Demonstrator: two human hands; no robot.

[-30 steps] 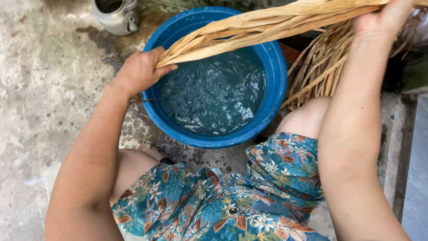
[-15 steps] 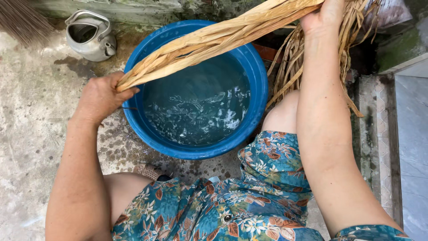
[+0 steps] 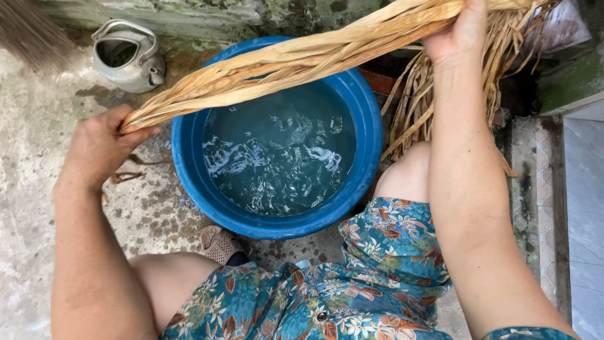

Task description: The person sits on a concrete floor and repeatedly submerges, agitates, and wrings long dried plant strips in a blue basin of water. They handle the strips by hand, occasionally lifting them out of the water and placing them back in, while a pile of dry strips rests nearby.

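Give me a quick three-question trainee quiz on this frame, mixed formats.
1. True or false: the bundle of dried leaf strips lies sunk in the water.
2. What stands on the concrete left of the blue basin? A) kettle B) bucket C) bottle
3. Which hand grips the bundle's lower, narrow end?

Key
1. False: both hands hold it above the basin.
2. A, a metal kettle with no lid on.
3. The left hand; the right hand holds the bundle further up, near the top edge.

Outdoor daylight. Stained, damp concrete floor (image 3: 38, 208); mossy wall (image 3: 251, 16) along the top; metal kettle (image 3: 126, 58) near it; pale tiled step (image 3: 582, 208) at right.
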